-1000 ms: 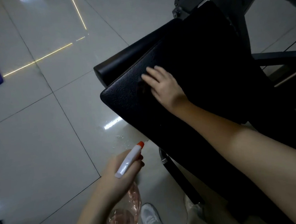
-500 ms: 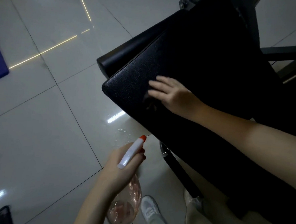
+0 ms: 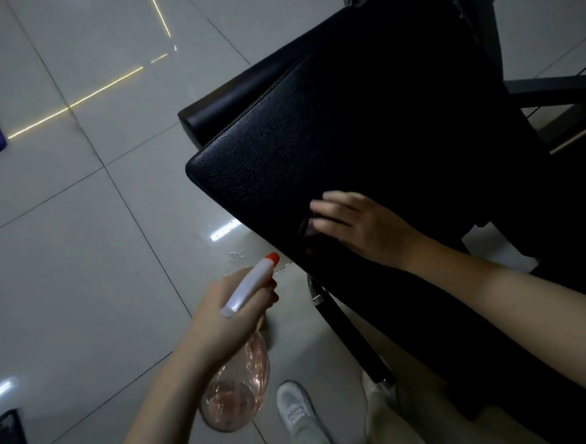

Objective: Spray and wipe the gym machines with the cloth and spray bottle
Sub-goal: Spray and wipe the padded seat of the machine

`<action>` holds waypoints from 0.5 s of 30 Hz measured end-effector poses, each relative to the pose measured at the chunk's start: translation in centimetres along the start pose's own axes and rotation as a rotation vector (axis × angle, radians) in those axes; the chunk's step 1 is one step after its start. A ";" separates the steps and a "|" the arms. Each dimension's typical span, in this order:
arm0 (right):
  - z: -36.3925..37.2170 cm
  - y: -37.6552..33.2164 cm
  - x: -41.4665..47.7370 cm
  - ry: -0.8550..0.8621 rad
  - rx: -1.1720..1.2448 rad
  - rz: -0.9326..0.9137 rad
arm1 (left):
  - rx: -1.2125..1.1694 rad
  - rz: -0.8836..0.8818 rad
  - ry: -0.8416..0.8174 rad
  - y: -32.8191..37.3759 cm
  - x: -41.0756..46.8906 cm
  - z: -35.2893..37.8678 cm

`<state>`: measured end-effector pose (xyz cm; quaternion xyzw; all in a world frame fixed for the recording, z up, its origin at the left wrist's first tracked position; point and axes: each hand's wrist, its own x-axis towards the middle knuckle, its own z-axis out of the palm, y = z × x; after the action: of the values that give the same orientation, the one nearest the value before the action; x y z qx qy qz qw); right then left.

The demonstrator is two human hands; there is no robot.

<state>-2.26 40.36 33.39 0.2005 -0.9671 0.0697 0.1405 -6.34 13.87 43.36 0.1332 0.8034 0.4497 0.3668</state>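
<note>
Right hand (image 3: 364, 227) slid toward pad (image 3: 313, 134) near edge, fingers flat on dark cloth (image 3: 306, 229). Left hand (image 3: 222, 318), fingers clasped round spray bottle (image 3: 243, 379), beside pad. Wiping underway; next move likely needs strokes over upper pad.

pad (image 3: 314, 145): covered in black leather-like skin, grained, dull sheen | spray bottle (image 3: 241, 386) below pad: made of smooth plastic, body clear, head white | floor (image 3: 64, 270) left of pad: laid with glossy tiles | shoe (image 3: 296, 410) below pad: white mesh cloth
</note>
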 end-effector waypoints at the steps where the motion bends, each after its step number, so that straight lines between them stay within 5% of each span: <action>1: 0.2 0.5 0.9 0.058 -0.011 0.089 | 0.004 -0.007 0.004 0.0 0.0 0.1; 4: 0.4 -0.3 4.8 0.229 0.060 0.534 | 0.025 -0.019 0.009 -0.2 0.3 0.5; 6: 1.0 -1.9 5.7 0.289 0.108 0.645 | 0.044 -0.015 0.010 -0.3 0.5 0.9; 11: 1.1 -2.0 -1.3 0.133 0.079 0.225 | 0.119 0.049 -0.042 -0.2 0.5 2.0; 15: 0.2 0.6 -6.0 0.098 0.003 0.252 | 0.134 0.061 -0.056 0.1 0.4 2.4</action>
<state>2.77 43.07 31.39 0.0739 -0.9764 0.0980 0.1775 -4.95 15.62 42.46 0.1944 0.8167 0.4022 0.3654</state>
